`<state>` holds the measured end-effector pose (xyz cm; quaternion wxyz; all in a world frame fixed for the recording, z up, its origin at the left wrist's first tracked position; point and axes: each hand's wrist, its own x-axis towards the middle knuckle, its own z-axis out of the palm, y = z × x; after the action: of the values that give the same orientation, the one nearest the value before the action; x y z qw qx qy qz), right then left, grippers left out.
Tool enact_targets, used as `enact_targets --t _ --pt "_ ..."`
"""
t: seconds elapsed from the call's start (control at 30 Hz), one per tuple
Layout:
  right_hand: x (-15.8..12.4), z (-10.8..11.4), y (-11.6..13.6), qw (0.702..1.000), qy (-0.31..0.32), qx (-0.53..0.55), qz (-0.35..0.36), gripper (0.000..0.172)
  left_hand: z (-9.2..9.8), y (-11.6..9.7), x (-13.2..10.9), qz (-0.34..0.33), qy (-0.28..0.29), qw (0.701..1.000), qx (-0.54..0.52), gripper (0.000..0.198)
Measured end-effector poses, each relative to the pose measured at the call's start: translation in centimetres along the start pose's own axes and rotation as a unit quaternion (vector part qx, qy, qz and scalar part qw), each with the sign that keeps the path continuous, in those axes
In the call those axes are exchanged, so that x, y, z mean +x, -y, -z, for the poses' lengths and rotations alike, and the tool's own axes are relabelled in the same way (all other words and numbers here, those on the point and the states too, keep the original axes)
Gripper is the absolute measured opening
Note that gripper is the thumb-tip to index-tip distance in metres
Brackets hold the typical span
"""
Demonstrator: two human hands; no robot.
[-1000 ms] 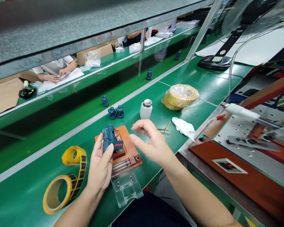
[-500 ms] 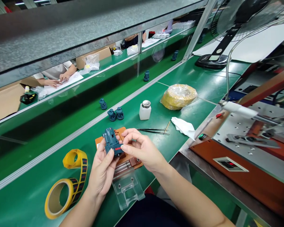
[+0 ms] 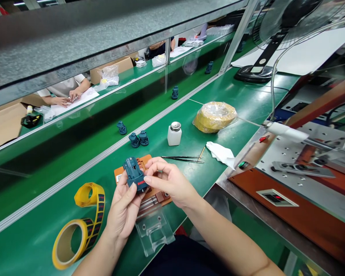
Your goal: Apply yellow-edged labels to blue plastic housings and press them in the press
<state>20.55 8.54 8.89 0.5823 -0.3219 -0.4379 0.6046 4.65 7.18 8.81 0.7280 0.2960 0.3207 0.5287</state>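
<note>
Six teal housings [image 3: 135,174], one at lower centre, three clustered at centre, two toward upper centre, one yellow label roll [image 3: 63,245] at lower left, one wrapped yellow roll [image 3: 214,116], one white bottle [image 3: 174,135], one pair of tweezers [image 3: 184,158], one white cloth [image 3: 221,153], two cardboard boxes [image 3: 116,66] at upper left.

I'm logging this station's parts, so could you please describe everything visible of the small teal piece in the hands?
The teal plastic part is a small moulded housing, dark blue-green, with ribs and openings on its upper face and a red label low down, partly hidden. It is held tilted over the orange fixture. The left hand holds it from below with thumb alongside; the right hand pinches its lower right edge.
</note>
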Motion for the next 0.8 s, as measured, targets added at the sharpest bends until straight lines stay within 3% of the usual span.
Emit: enact_targets --t 0.8 --pt "0.4 -0.25 0.16 0.999 -0.01 -0.034 0.009 0.019 0.82 0.15 0.21 0.006 0.002 1.0 -0.011 0.041"
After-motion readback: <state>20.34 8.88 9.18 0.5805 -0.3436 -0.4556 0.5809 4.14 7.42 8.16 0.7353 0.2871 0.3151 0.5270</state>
